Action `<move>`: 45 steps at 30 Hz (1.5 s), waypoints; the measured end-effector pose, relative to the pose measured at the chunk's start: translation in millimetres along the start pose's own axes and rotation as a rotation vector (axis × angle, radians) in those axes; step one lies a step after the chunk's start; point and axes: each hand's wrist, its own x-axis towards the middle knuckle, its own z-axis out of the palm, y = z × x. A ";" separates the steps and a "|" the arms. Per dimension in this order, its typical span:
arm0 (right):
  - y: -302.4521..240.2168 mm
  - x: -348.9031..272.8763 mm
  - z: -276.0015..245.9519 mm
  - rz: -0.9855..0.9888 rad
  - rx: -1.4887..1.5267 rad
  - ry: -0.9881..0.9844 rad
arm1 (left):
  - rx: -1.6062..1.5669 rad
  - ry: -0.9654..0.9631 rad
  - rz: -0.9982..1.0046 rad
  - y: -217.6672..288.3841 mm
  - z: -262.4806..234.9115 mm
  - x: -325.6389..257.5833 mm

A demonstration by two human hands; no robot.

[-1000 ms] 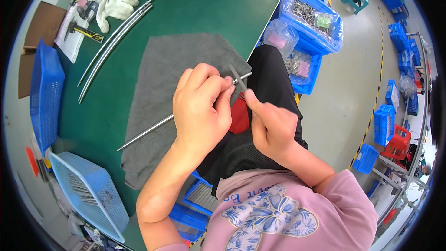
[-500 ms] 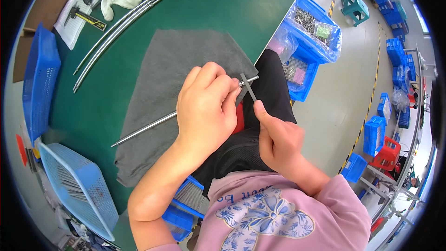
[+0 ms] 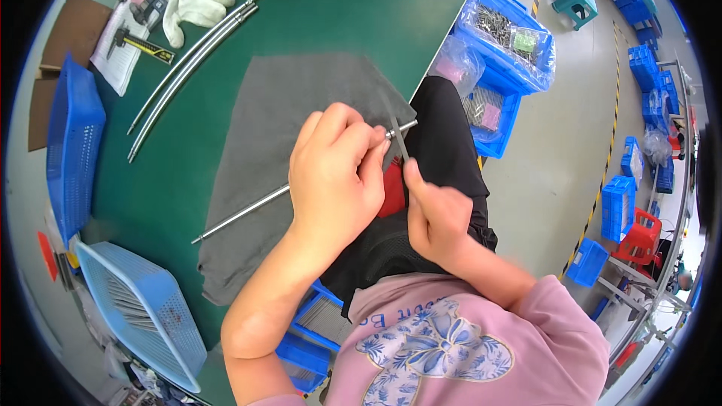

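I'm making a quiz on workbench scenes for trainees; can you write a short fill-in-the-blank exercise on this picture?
1. The left hand grips a long metal ____ near its end.
2. The rod lies across a ____ cloth on the green table.
3. The right hand holds a thin tool against the rod's ____.
4. A white ____ lies at the table's far left.

Missing words: rod; grey; end; glove

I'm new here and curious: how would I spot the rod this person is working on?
Find the grey mat on the green table. One thin straight metal rod lies across it, gripped by the left hand. The two rods beyond are curved and untouched.
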 end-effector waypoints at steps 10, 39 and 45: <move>8.7 5.5 2.6 0.006 -0.004 -0.002 | 0.002 -0.020 -0.042 -4.5 0.5 4.1; 10.1 18.8 14.5 0.046 -0.083 -0.039 | 0.009 0.048 0.045 -30.8 14.9 -1.3; 5.0 24.1 26.0 0.046 -0.068 -0.063 | 0.059 0.056 0.073 -30.5 10.4 -7.6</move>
